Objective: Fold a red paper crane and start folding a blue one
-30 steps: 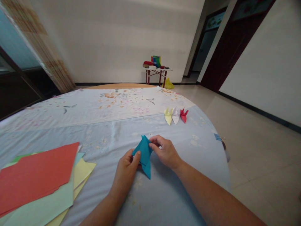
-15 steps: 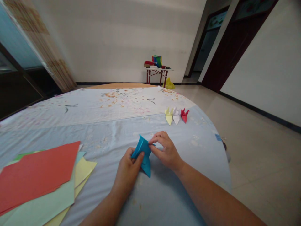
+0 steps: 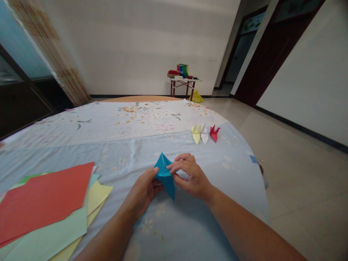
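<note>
A half-folded blue paper shape (image 3: pixel 165 174) is held just above the light blue tablecloth (image 3: pixel 190 224), pointed at top and bottom. My left hand (image 3: pixel 143 192) pinches its left edge from below. My right hand (image 3: pixel 190 176) pinches its right side, fingers curled over the top fold. Both hands are closed on the paper. Further back on the right stand three finished paper cranes: yellow (image 3: pixel 195 133), white (image 3: pixel 204 133) and red (image 3: pixel 214 132).
A stack of coloured sheets lies at the front left, a red sheet (image 3: pixel 43 199) on top of pale green and yellow ones. The round table's edge curves down the right side above a tiled floor. A small table (image 3: pixel 183 84) with bags stands by the far wall.
The blue paper has been turned and flattened, its upper point now standing up. My left hand has slid lower under it and my right hand's fingers have moved over its top.
</note>
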The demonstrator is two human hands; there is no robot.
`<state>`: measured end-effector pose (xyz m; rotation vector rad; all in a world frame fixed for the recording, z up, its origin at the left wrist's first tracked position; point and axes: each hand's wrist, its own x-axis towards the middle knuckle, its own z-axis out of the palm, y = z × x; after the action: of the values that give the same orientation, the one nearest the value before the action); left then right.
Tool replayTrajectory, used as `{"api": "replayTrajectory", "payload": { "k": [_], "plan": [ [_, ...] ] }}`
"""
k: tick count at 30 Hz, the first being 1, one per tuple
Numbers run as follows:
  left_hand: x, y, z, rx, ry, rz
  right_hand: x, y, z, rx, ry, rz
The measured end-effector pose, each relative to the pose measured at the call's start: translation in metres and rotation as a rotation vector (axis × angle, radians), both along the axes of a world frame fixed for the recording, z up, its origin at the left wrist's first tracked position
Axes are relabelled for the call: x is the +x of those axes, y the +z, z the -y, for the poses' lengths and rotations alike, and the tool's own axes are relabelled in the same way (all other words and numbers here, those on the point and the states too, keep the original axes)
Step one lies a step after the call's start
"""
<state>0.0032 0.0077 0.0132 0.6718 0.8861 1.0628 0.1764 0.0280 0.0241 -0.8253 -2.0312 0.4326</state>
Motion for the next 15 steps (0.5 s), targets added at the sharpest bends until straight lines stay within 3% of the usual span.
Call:
{"api": "replayTrajectory", "payload": {
  "k": [4, 15],
  "plan": [
    [-0.004, 0.003, 0.0, -0.038, -0.041, 0.025, 0.0, 0.001, 0.003, 0.01, 0.055, 0.059],
    [-0.011, 0.006, -0.006, -0.198, 0.041, -0.008, -0.001, 0.006, 0.009, 0.044, 0.136, 0.127]
  ]
}}
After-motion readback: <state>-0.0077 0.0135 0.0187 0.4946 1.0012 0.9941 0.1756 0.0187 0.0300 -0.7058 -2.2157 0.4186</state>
